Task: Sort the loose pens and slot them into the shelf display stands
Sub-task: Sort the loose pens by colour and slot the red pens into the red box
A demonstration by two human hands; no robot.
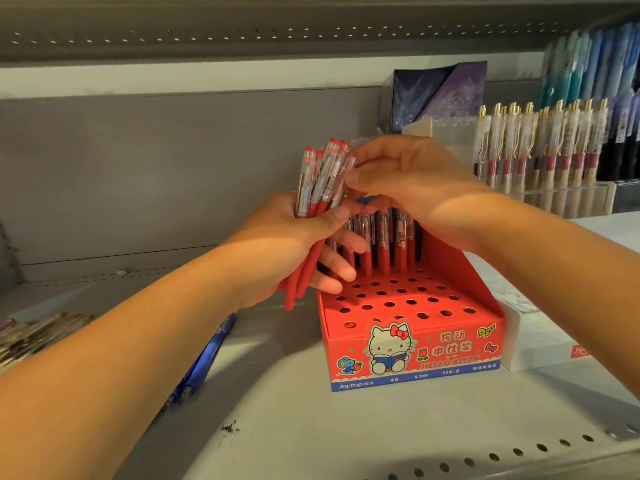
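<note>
Left hand (291, 247) grips a bundle of red pens (322, 181) with red lower barrels and clear upper barrels, fingers and thumb wrapped round the middle of the bundle. The bundle is held tips down, leaning slightly right, over the rear left corner of the red cardboard display stand (415, 355), which has rows of round holes and a cartoon cat printed on its front. Right hand (408, 181) reaches in from the right, its thumb and fingertips pinching the upper ends of the bundle. 1 row of slotted red pens (382, 244) stands upright in the rearmost holes; the holes in front show open. The stand rests on the white perforated metal shelf (346, 427). Blue pens (204, 358) lie flat on the shelf, left of the stand and apart from it. Gold-clipped pens (540, 147) stand in a clear acrylic rack (568, 199) at the right rear
</note>
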